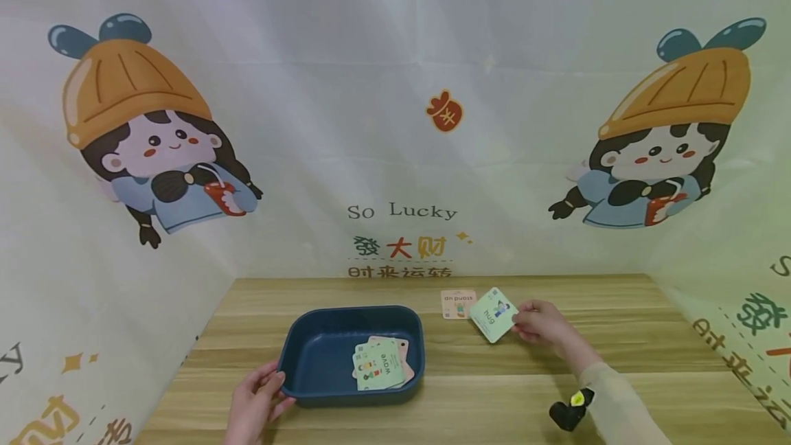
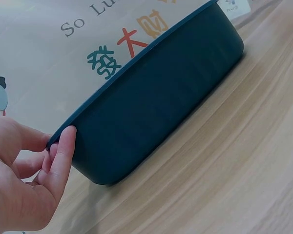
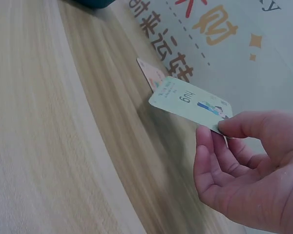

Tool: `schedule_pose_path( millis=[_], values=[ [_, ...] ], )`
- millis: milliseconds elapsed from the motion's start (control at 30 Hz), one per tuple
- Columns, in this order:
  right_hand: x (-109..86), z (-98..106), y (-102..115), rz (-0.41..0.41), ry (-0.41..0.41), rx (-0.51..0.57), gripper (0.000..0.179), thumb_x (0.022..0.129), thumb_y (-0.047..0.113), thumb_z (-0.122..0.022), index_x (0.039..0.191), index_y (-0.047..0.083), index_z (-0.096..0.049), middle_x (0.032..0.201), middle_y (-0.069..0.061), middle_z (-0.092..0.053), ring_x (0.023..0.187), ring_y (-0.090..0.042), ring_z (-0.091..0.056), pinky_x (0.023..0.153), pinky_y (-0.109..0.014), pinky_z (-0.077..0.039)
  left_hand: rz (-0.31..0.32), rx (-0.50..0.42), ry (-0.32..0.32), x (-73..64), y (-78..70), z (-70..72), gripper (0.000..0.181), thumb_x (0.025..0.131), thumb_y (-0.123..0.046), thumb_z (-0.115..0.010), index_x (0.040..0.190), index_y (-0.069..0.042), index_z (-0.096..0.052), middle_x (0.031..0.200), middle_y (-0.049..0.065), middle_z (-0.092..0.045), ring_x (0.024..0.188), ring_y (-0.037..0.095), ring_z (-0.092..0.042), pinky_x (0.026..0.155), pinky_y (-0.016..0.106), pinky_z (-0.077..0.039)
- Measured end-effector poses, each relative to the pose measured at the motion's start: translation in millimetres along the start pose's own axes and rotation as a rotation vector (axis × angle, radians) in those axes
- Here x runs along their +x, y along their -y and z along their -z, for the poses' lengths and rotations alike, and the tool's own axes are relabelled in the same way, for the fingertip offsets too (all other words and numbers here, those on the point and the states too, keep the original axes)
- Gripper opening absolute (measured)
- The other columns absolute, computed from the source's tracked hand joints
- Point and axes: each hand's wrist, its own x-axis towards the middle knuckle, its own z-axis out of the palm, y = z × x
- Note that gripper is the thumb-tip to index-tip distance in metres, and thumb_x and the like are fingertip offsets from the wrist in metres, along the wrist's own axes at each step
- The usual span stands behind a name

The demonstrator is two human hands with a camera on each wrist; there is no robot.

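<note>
My right hand (image 1: 545, 325) pinches a green flash card (image 1: 493, 314) by its edge, thumb on top. The word "hug" and a small picture show on the card, which is raised over the table in the right wrist view. A pink "stand up" card (image 1: 457, 303) lies flat on the table, partly overlapped by the green one in the head view. At the left, my left hand (image 1: 256, 397) grips the rim of a dark blue plastic basin (image 2: 156, 97) between thumb and fingers. Inside the basin, a green "wave" card (image 1: 380, 364) tops a few pink cards (image 1: 403, 349).
The wood-grain table (image 1: 494, 404) meets a printed cloth backdrop (image 1: 395, 177) along its back and sides. A black strap with a yellow tag (image 1: 571, 409) sits at the right wrist. The basin stands left of the loose cards.
</note>
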Motion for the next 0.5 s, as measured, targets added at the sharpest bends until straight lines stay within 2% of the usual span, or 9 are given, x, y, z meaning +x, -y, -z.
schedule_pose_path(
  millis=[300,500],
  values=[
    [1.4,-8,13,0.029,-0.021,0.105,0.024,0.086,0.000,-0.053,0.104,-0.009,-0.041,0.074,-0.004,-0.061,0.068,-0.010,-0.061,0.058,-0.019,-0.051,-0.002,0.002,0.000,0.2,-0.2,-0.3,0.045,0.093,-0.007,-0.048,0.133,0.008,-0.035,0.101,0.011,-0.047,0.074,0.011,-0.055,0.067,0.026,-0.056],
    [0.9,-13,23,0.034,-0.028,0.124,0.035,0.088,0.001,-0.052,0.115,-0.013,-0.035,0.083,-0.008,-0.060,0.071,-0.010,-0.062,0.063,-0.019,-0.052,0.007,0.012,-0.004,0.4,-0.7,-0.6,0.043,0.093,-0.005,-0.047,0.133,0.007,-0.036,0.103,0.012,-0.046,0.074,0.012,-0.054,0.067,0.026,-0.056]
  ],
)
